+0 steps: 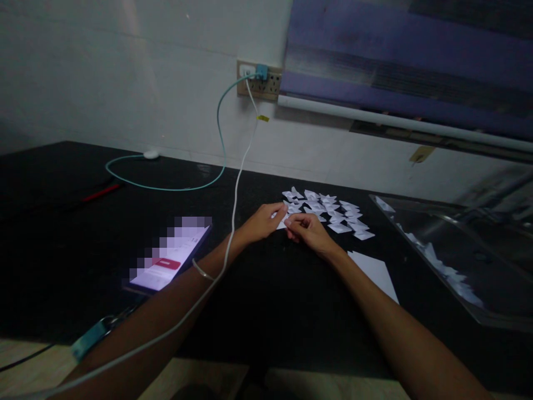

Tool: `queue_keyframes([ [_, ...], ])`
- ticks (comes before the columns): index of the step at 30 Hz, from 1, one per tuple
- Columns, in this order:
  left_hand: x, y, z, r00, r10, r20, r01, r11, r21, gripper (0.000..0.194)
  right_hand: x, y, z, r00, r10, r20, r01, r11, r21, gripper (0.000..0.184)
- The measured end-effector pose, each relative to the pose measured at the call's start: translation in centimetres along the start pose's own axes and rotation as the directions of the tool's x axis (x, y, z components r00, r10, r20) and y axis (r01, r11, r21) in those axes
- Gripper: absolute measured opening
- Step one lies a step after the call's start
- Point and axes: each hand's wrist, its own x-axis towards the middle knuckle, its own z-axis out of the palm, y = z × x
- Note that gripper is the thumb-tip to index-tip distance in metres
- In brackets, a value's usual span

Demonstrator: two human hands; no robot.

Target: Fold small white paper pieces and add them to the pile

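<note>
Between my two hands is a small piece of white paper [281, 224], mostly hidden by the fingers. My left hand [265, 220] grips its left side, thumb on top. My right hand [307, 229] pinches the paper's near right edge with thumb and forefinger. Just beyond the hands, several small folded white paper shapes [322, 205] lie in rough rows on the black countertop [266, 311]. A stack of flat white paper sheets [373, 273] rests beside my right forearm, which covers part of it.
A metal sink [495, 266] on the right mirrors the paper shapes along its rim. To the left lie a lit phone [170, 258] and a teal key fob [89, 338]. A white cable [236, 194] runs from the wall socket [258, 82] across my left forearm; a teal cable [179, 189] loops behind.
</note>
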Motion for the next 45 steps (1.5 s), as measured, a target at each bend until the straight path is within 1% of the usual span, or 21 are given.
queue_keyframes([
  [2,0.1,0.2,-0.1,0.999,-0.035,0.011,0.035,0.994,-0.099,0.040,0.1,0.2,-0.1,1.000,-0.022,-0.005,0.023,1.000,0.004,0.041],
  [4,0.2,0.2,-0.2,0.993,-0.111,0.035,0.116,0.972,-0.203,0.039,0.2,0.3,-0.2,0.998,-0.053,-0.041,0.054,0.998,0.020,0.042],
  [6,0.3,0.1,-0.2,0.982,-0.172,0.083,0.188,0.945,-0.266,0.041,0.3,0.2,-0.2,0.992,-0.086,-0.090,0.089,0.996,0.026,0.042],
  [8,0.2,-0.2,-0.2,0.974,-0.182,0.133,0.213,0.937,-0.278,0.046,0.3,0.0,-0.2,0.986,-0.111,-0.127,0.113,0.994,0.009,0.043],
  [11,0.2,-0.4,-0.1,0.976,-0.147,0.162,0.188,0.943,-0.276,0.050,0.3,-0.1,0.0,0.978,-0.124,-0.165,0.119,0.992,-0.041,0.044],
  [13,0.2,-0.5,-0.1,0.980,-0.128,0.149,0.165,0.950,-0.264,0.050,0.3,0.0,0.1,0.974,-0.122,-0.192,0.113,0.992,-0.059,0.041],
  [15,0.3,-0.5,-0.1,0.987,-0.104,0.126,0.129,0.969,-0.210,0.050,0.4,0.3,0.1,0.967,-0.108,-0.229,0.098,0.994,-0.055,0.038],
  [18,0.5,-0.6,-0.2,0.997,-0.066,0.039,0.071,0.988,-0.136,0.045,0.5,0.5,0.1,0.949,-0.081,-0.306,0.082,0.997,-0.010,0.038],
  [20,0.6,-0.7,-0.3,0.995,-0.093,-0.036,0.086,0.984,-0.155,0.034,0.6,0.6,0.1,0.932,-0.073,-0.355,0.091,0.995,0.035,0.039],
  [22,0.6,-0.9,-0.5,0.985,-0.159,-0.074,0.139,0.965,-0.224,0.027,0.7,0.4,0.1,0.919,-0.073,-0.387,0.112,0.991,0.078,0.039],
  [25,0.7,-1.0,-0.7,0.971,-0.232,-0.050,0.202,0.920,-0.336,0.025,0.7,0.1,0.1,0.913,-0.056,-0.404,0.125,0.981,0.146,0.040],
  [28,0.8,-0.7,-0.6,0.968,-0.248,-0.029,0.216,0.892,-0.398,0.021,0.7,0.0,0.2,0.907,-0.029,-0.420,0.120,0.974,0.191,0.039],
  [30,0.8,-0.5,-0.6,0.966,-0.255,-0.040,0.215,0.880,-0.424,0.016,0.7,0.0,0.2,0.900,-0.032,-0.435,0.123,0.975,0.184,0.038],
  [33,0.8,-0.2,-0.5,0.957,-0.283,-0.058,0.227,0.861,-0.455,0.023,0.8,0.3,0.1,0.892,-0.030,-0.450,0.124,0.975,0.182,0.044],
  [35,0.8,-0.1,-0.5,0.957,-0.287,-0.051,0.234,0.861,-0.452,0.025,0.8,0.4,-0.1,0.882,-0.023,-0.470,0.126,0.974,0.190,0.048],
  [38,0.8,-0.2,-0.5,0.959,-0.278,-0.058,0.231,0.883,-0.409,0.015,0.9,0.7,-0.1,0.866,-0.044,-0.498,0.147,0.975,0.169,0.039],
  [42,0.8,-0.5,-0.4,0.956,-0.258,-0.142,0.190,0.909,-0.371,0.015,1.0,1.1,0.1,0.874,-0.044,-0.485,0.157,0.968,0.194,0.036],
  [45,0.7,-0.7,-0.5,0.958,-0.228,-0.175,0.160,0.929,-0.333,0.016,1.0,1.2,0.3,0.868,-0.045,-0.495,0.165,0.965,0.202,0.033],
])
